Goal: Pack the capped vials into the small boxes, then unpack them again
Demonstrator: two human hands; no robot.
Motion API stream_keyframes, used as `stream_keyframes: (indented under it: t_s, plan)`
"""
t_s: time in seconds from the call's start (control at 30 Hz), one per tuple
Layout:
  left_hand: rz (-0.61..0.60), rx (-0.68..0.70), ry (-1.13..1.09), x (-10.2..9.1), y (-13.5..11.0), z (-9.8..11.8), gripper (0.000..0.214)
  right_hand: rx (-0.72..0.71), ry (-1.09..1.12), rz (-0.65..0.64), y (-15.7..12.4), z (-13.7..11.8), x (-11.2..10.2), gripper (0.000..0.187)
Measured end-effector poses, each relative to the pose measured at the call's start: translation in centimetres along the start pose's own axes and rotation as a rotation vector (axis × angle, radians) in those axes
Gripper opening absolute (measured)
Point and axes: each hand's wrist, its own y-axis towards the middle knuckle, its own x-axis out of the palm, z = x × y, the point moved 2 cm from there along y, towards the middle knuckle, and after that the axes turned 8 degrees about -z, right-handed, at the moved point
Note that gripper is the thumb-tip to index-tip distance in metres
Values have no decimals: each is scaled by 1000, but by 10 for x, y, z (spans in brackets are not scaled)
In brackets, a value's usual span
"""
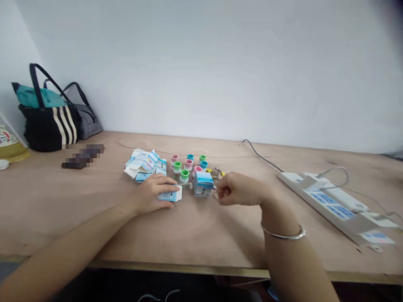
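My left hand (155, 193) is closed around a small blue-and-white cardboard box (170, 195), which lies on its side with its white end flap out toward the right. My right hand (234, 188) is curled with the fingers bent in, just right of an upright blue-and-white box (203, 184); whatever its fingertips hold, if anything, I cannot make out. Behind the upright box stand several small white bottles with coloured ring tops, among them a green-topped bottle (184, 175) and a blue-topped bottle (204, 165). Small yellow and metallic pieces (217, 173) lie beyond my right hand, partly hidden.
A pile of flattened blue-and-white boxes (143, 164) lies behind my left hand. To the right is a white power strip (327, 205) with plugs and a grey cable (262, 155). Far left are a black striped bag (47, 128), a grey bag (88, 121) and a blurred dark object (83, 156).
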Motion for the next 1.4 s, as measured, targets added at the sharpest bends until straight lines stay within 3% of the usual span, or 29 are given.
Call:
stream_keyframes:
  t_s: [0.1,0.27,0.33,0.4,0.5,0.57,0.67,0.77,0.97,1.1,1.27,1.4]
  plan:
    - [66,98,146,9,-2,4,32,304,-84,211,8,36,-7,14]
    - [127,173,241,25,-1,9,25,343,-55,327,35,64,1,13]
    - [117,170,190,27,0,10,23,297,-30,403,38,62,1,14]
    - [98,155,95,26,0,11,20,201,34,566,35,51,0,18]
    - [76,95,-13,14,0,13,24,-63,193,861,29,20,0,25]
    - [69,19,-42,4,-1,13,33,-241,223,972,27,-5,5,24]
    - [44,-118,-88,-5,-6,9,47,-505,145,890,33,-37,23,16]
    - [-14,-215,-166,-5,-12,6,53,-639,75,769,43,-53,44,13]
    - [-9,-314,-476,3,-19,1,45,-573,23,623,54,-53,71,21]
    - [71,-452,-688,15,-17,-6,30,-549,1,641,53,-51,76,17]
    - [99,-446,-625,25,-18,-13,27,-563,-13,677,49,-49,79,15]
    - [115,-376,-377,13,-22,-11,28,-539,-11,726,47,-45,81,17]
